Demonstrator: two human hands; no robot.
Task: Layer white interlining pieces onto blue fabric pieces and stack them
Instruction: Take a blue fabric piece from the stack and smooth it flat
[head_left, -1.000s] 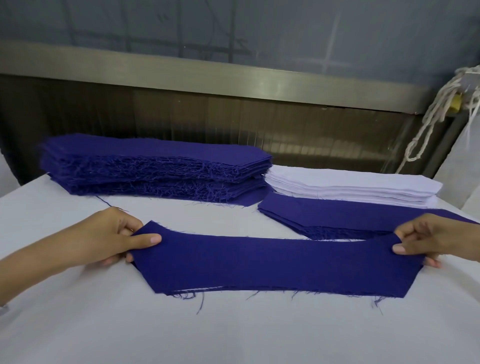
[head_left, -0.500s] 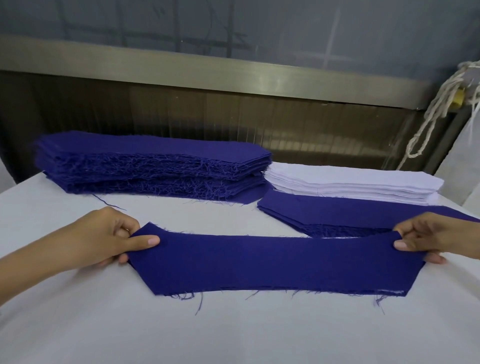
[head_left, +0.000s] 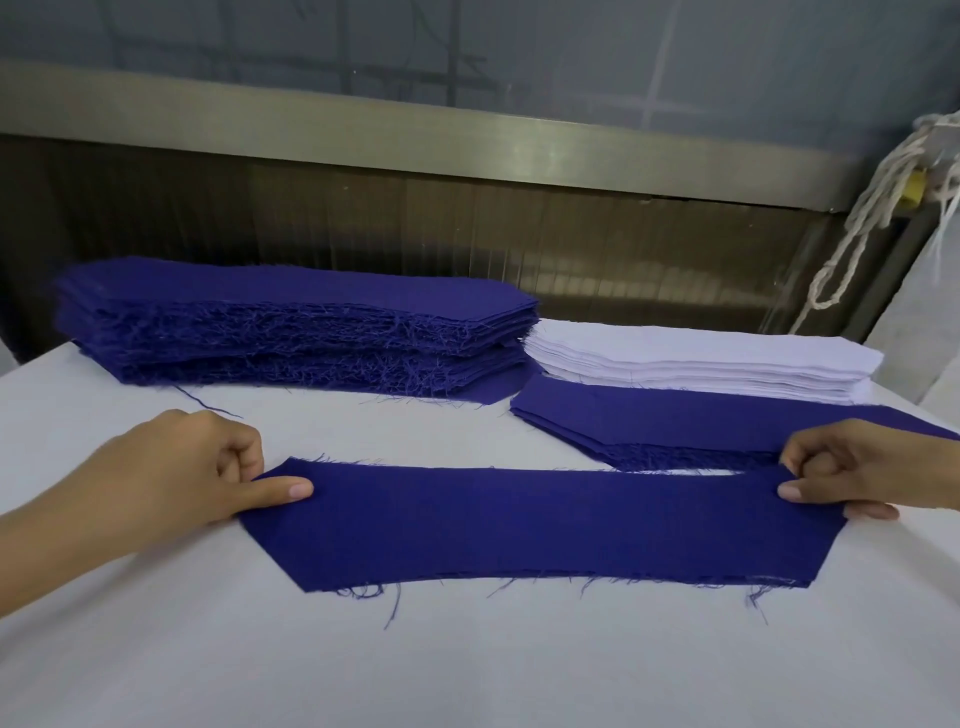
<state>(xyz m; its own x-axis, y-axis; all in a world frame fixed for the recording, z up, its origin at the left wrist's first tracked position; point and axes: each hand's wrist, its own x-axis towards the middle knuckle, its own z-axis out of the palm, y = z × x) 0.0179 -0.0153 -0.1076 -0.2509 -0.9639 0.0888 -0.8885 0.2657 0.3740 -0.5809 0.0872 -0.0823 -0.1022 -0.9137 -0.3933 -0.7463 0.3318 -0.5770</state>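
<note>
Blue piece pinched at both ends

White cloth covered the table (head_left: 467, 665) under both hands. Beyond the left hand (head_left: 171, 473) sat a tall blue stack (head_left: 291, 322) with frayed edges. Between the two hands a single blue piece (head_left: 519, 519) lay flat on the table, its loose threads trailing on the side nearer the person. Beyond the right hand (head_left: 857, 467) stood a white stack (head_left: 701, 364) of interlining, and just in front of it a low blue pile (head_left: 675, 421) reached almost to that hand. The left hand pinched the piece's left tip, thumb on top and fingers curled. The right hand pinched the right end the same way. A pale rope (head_left: 872, 208) hung far above the right hand.
</note>
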